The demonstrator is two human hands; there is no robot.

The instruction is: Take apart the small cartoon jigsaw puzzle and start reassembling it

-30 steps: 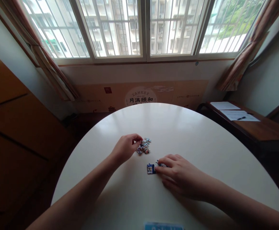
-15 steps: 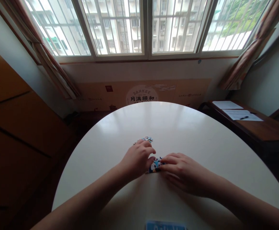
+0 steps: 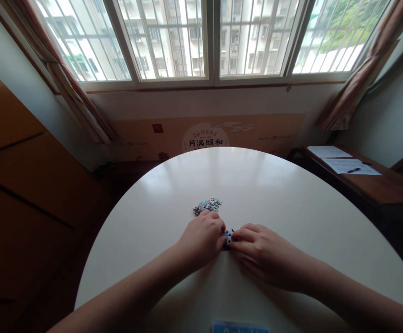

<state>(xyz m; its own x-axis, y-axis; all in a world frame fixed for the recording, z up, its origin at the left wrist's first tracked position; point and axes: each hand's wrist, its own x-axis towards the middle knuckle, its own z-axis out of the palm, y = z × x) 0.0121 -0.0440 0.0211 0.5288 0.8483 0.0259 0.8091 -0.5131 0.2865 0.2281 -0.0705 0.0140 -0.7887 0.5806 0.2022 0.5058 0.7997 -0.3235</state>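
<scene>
A small, partly joined jigsaw puzzle (image 3: pixel 227 239) with a blue and white picture lies flat on the white table, largely covered by my fingers. My left hand (image 3: pixel 204 236) is closed at its left side, thumb and fingertips gripping that edge. From the right, my right hand (image 3: pixel 260 245) has its thumb and fingers closed on the opposite edge. Just beyond my left hand is a heap of loose jigsaw pieces (image 3: pixel 208 205), its near side partly hidden by the knuckles. Whether a single loose piece is between my left fingertips cannot be seen.
The round white table (image 3: pixel 274 185) curves away toward the window wall. At its near side a blue printed item (image 3: pixel 239 327) is cut off by the picture's bottom. A wooden side table (image 3: pixel 388 185) at right holds papers (image 3: pixel 350 166) and a pen (image 3: pixel 354 170).
My left hand has moved slightly down and right, and its fingers have closed onto the puzzle's left side. More of the loose heap now shows. My right hand has barely moved.
</scene>
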